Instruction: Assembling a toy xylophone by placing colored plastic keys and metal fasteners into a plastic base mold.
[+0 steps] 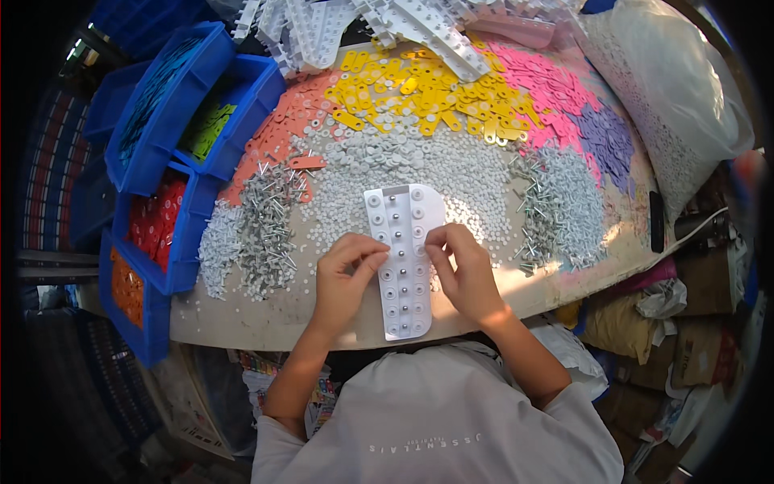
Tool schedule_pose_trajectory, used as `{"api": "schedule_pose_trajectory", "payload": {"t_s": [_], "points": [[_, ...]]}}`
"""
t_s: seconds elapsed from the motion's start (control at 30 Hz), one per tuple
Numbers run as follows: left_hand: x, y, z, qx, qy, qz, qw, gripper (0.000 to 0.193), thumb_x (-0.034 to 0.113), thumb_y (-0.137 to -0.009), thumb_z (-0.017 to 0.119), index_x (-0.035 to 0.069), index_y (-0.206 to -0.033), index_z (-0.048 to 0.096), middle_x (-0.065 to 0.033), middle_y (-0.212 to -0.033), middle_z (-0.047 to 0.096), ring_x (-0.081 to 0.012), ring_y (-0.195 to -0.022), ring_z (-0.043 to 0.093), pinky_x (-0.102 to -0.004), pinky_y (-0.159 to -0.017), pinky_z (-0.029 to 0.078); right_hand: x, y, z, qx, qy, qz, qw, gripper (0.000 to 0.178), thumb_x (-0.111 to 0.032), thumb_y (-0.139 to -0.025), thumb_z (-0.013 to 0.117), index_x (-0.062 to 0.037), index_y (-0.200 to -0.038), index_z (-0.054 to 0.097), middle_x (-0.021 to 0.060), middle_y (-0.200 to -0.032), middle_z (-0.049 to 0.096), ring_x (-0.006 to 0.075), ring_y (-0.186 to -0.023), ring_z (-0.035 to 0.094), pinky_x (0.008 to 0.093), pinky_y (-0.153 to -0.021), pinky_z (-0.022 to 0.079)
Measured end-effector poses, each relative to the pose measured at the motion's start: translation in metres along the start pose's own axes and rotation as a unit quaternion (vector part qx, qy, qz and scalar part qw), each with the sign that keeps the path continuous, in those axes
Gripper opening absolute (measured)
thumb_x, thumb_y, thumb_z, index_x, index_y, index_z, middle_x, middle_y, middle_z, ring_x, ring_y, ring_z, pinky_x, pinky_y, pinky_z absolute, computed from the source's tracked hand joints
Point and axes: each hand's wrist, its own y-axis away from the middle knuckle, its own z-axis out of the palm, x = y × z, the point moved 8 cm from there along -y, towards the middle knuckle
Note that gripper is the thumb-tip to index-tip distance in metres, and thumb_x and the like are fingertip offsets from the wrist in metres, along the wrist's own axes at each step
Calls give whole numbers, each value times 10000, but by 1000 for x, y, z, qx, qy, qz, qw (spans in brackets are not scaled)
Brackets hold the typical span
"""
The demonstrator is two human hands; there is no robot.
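Observation:
A white plastic strip tray lies lengthwise in front of me on the table. Small grey-white round discs sit along both its long sides, and a row of shiny metal pins or studs runs down its middle. My left hand is closed in a pinch at the tray's left edge, about halfway along. Opposite it, my right hand pinches at the right edge, thumb and forefinger on the row of discs. The fingertips hide whatever small piece each hand may hold. Loose grey-white discs are heaped beyond the tray.
Metal pins pile up at left, and more pins at right beside pale small parts. Yellow, pink, purple and coral tabs spread behind. Blue bins line the left; a plastic sack stands right.

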Motion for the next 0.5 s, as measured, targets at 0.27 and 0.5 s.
{"api": "schedule_pose_trajectory", "payload": {"t_s": [0.27, 0.5], "points": [[-15, -24, -3, -23, -76, -14, 997, 107, 11, -873, 716, 0, -975, 744, -22, -898, 639, -74, -764, 546, -210, -659, 427, -2, -24, 4, 25, 123, -104, 987, 104, -25, -898, 631, -21, -1001, 621, 133, -944, 588, 334, -922, 540, 414, -804, 466], [-17, -24, -5, 3, -88, -41, 995, 106, 43, -843, 731, 13, -942, 707, -43, -835, 632, -132, -745, 583, -273, -631, 458, -4, -26, 10, 54, 177, -97, 978, 99, -23, -890, 642, -39, -985, 618, 115, -945, 581, 328, -924, 542, 408, -791, 480]]}}
